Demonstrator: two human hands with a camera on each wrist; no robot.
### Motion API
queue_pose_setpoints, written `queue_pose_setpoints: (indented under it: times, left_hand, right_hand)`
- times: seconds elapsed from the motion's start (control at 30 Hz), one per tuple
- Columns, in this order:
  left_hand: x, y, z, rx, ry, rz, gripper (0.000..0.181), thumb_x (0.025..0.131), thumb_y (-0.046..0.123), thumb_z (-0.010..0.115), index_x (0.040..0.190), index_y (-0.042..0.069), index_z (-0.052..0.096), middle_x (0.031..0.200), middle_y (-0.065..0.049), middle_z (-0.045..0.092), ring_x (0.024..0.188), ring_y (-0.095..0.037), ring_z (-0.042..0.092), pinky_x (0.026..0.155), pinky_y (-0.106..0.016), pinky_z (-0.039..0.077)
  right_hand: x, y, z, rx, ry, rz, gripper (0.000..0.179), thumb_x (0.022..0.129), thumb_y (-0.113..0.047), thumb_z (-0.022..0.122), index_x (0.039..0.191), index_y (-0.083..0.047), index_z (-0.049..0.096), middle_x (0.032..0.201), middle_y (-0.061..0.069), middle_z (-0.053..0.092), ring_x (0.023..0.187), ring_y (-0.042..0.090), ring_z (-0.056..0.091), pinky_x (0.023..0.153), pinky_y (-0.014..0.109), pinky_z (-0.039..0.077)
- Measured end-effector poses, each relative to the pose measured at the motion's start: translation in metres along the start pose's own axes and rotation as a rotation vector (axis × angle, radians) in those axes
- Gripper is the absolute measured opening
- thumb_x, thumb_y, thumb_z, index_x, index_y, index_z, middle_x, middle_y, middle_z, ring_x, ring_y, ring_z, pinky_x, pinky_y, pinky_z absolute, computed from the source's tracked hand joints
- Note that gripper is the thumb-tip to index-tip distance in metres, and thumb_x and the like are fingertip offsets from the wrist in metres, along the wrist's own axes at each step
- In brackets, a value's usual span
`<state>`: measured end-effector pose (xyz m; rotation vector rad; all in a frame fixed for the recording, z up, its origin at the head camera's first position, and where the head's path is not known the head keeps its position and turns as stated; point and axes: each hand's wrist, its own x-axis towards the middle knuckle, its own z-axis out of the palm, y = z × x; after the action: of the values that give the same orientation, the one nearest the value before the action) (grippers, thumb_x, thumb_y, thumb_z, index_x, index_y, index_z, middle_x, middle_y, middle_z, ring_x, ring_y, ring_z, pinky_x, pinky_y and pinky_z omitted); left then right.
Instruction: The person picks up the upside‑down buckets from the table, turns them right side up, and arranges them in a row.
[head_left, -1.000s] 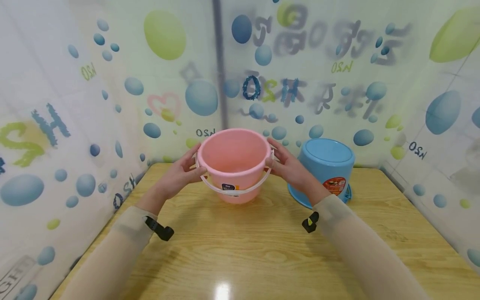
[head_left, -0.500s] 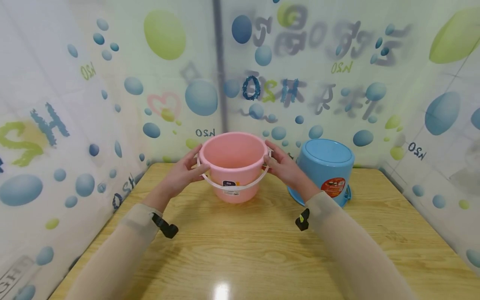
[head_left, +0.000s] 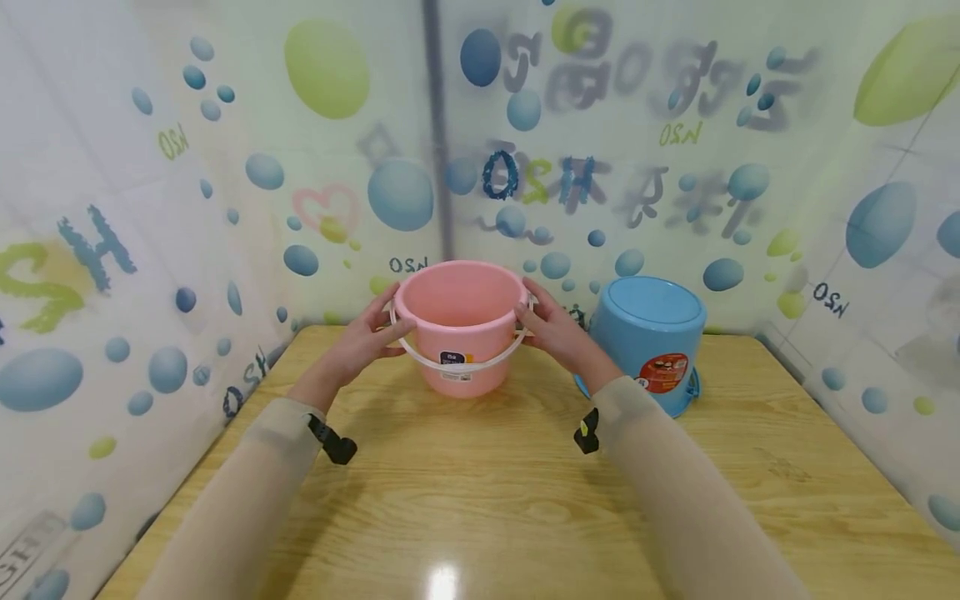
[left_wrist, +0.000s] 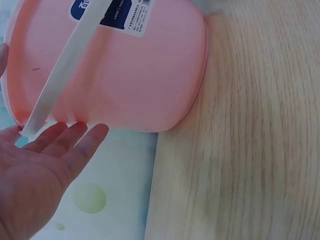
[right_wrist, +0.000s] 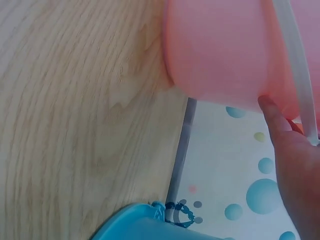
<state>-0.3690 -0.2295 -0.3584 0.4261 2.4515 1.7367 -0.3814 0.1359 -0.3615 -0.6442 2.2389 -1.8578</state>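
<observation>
A pink bucket (head_left: 461,342) stands upright between both hands near the far edge of the wooden table; whether its base fully touches the wood I cannot tell. Its white handle (head_left: 480,364) hangs down in front, across a dark label. My left hand (head_left: 367,333) grips the rim at the left side, thumb in front; the left wrist view shows several fingertips (left_wrist: 92,137) against the wall below the handle. On the right side, my right hand (head_left: 555,327) grips the rim, thumb in front. In the right wrist view one finger reaches under the handle along the wall.
A blue bucket (head_left: 648,342) stands upside down on the table just right of the right hand, a red label on its side. The wooden table (head_left: 450,500) meets printed curtains (head_left: 337,208) at the back and sides.
Both hands and the pink bucket have shifted left and slightly back. The bucket's opening tips less toward me than one second ago. The blue bucket stays where it was.
</observation>
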Motion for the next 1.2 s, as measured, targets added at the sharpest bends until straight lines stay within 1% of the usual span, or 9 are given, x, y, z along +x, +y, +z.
queue_pose_setpoints:
  times: [0.1,0.2,0.33,0.43,0.5,0.7,0.97,1.1,1.2]
  left_hand:
    - [0.003,0.0,-0.002,0.006,0.006,-0.014,0.097,0.105,0.054,0.071,0.178,0.041,0.007,0.182,-0.013,0.028,0.158,-0.041,0.046,0.117,-0.059,0.053]
    - [0.007,-0.001,-0.003,0.002,0.015,-0.014,0.098,0.105,0.054,0.071,0.178,0.041,0.007,0.183,-0.013,0.026,0.161,-0.04,0.043,0.118,-0.058,0.052]
    - [0.011,-0.002,-0.004,-0.012,0.024,-0.005,0.097,0.106,0.052,0.072,0.178,0.041,0.008,0.182,-0.014,0.027,0.16,-0.041,0.043,0.118,-0.061,0.051]
    - [0.014,-0.003,-0.005,-0.013,0.028,-0.008,0.097,0.106,0.051,0.072,0.178,0.041,0.007,0.181,-0.015,0.028,0.159,-0.042,0.045,0.119,-0.062,0.051]
    - [0.015,-0.003,-0.006,-0.013,0.03,-0.011,0.097,0.106,0.05,0.072,0.178,0.041,0.007,0.181,-0.015,0.029,0.159,-0.042,0.045,0.119,-0.062,0.051]
    - [0.015,-0.003,-0.007,-0.011,0.034,-0.01,0.097,0.106,0.051,0.071,0.178,0.04,0.007,0.18,-0.014,0.032,0.158,-0.042,0.046,0.118,-0.064,0.051]
    - [0.015,-0.004,-0.006,-0.008,0.031,-0.02,0.097,0.105,0.054,0.071,0.178,0.041,0.008,0.182,-0.013,0.03,0.159,-0.041,0.045,0.118,-0.064,0.051]
    - [0.015,-0.003,-0.007,-0.018,0.023,-0.018,0.098,0.106,0.053,0.071,0.178,0.041,0.005,0.181,-0.016,0.029,0.159,-0.042,0.045,0.119,-0.065,0.05]
    - [0.014,-0.002,-0.01,-0.022,0.033,-0.011,0.1,0.107,0.051,0.069,0.178,0.041,-0.001,0.18,-0.019,0.027,0.16,-0.043,0.043,0.122,-0.064,0.047]
  right_hand:
    - [0.004,-0.002,0.002,0.009,-0.001,0.005,0.074,0.119,-0.042,0.046,0.179,-0.032,0.004,0.178,0.019,0.033,0.16,0.039,0.043,0.125,0.062,0.045]
    - [0.008,-0.004,0.004,-0.002,0.019,0.015,0.074,0.119,-0.042,0.046,0.179,-0.03,0.005,0.178,0.019,0.032,0.16,0.039,0.043,0.125,0.061,0.046]
    - [0.013,-0.004,0.006,-0.042,0.05,0.021,0.071,0.12,-0.039,0.044,0.179,-0.027,0.006,0.179,0.019,0.031,0.16,0.04,0.042,0.123,0.062,0.048]
    - [0.015,-0.005,0.007,-0.064,0.066,0.029,0.069,0.12,-0.037,0.043,0.179,-0.027,0.008,0.179,0.019,0.031,0.16,0.04,0.043,0.122,0.061,0.048]
    - [0.016,-0.005,0.007,-0.078,0.073,0.037,0.07,0.12,-0.039,0.043,0.179,-0.028,0.008,0.179,0.019,0.032,0.16,0.039,0.044,0.121,0.06,0.049]
    - [0.019,-0.005,0.007,-0.097,0.073,0.038,0.071,0.12,-0.041,0.043,0.179,-0.026,0.008,0.177,0.02,0.035,0.158,0.04,0.047,0.121,0.06,0.05]
    - [0.017,-0.006,0.009,-0.106,0.084,0.044,0.072,0.119,-0.044,0.044,0.179,-0.027,0.009,0.177,0.018,0.036,0.156,0.04,0.049,0.12,0.06,0.051]
    - [0.015,-0.007,0.01,-0.106,0.102,0.036,0.073,0.118,-0.047,0.044,0.179,-0.029,0.009,0.178,0.017,0.032,0.158,0.039,0.046,0.122,0.06,0.049]
    - [0.015,-0.005,0.009,-0.111,0.123,0.041,0.074,0.117,-0.05,0.045,0.179,-0.031,0.008,0.181,0.016,0.026,0.163,0.038,0.039,0.125,0.06,0.046]
